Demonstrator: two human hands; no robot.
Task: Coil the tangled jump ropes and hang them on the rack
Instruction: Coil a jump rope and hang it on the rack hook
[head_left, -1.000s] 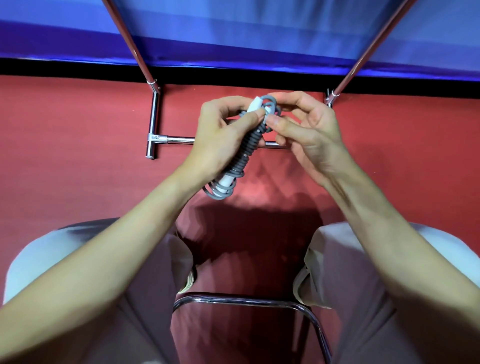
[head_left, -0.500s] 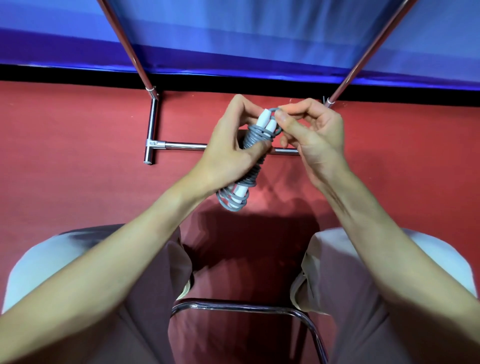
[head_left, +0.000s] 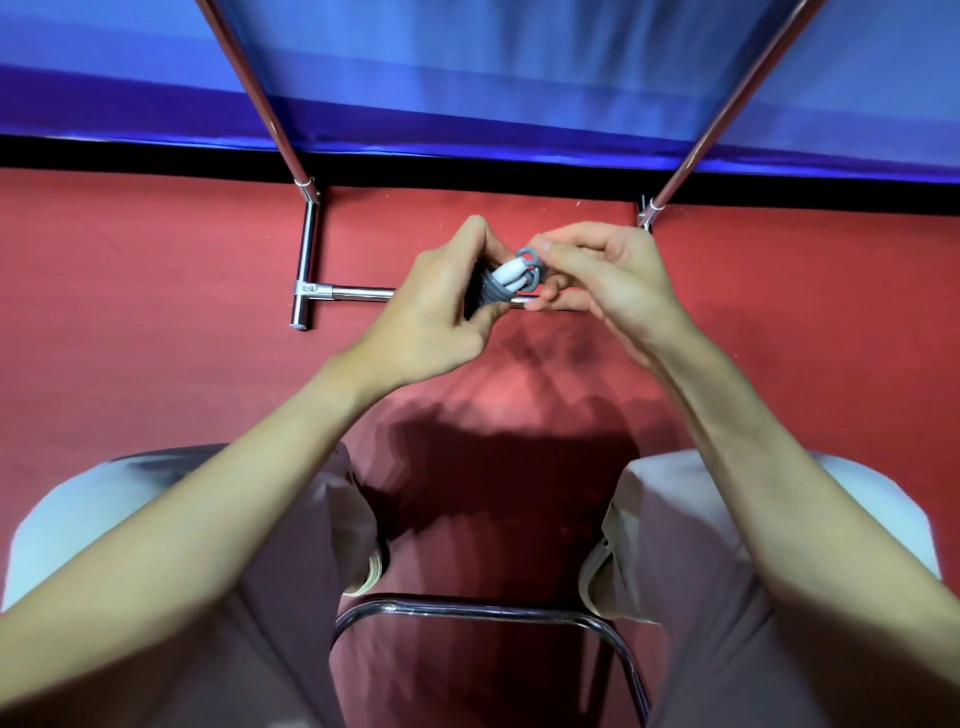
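Over red carpet (head_left: 156, 364), both hands' grips clutch the coiled jump rope (head_left: 511, 278).

Both hands (head_left: 436, 306) (head_left: 608, 280) raised together, fingers curled.

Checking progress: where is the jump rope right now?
Head view, upper centre: the jump rope is gripped between left hand and right hand, above the rack's crossbar.

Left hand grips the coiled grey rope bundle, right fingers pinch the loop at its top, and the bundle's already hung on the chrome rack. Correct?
Not quite. The head view shows the coiled grey rope bundle not hung on the chrome rack: it is held in the air between the hands. The rest holds: the left hand grips it and the right hand fingers pinch its top loop.
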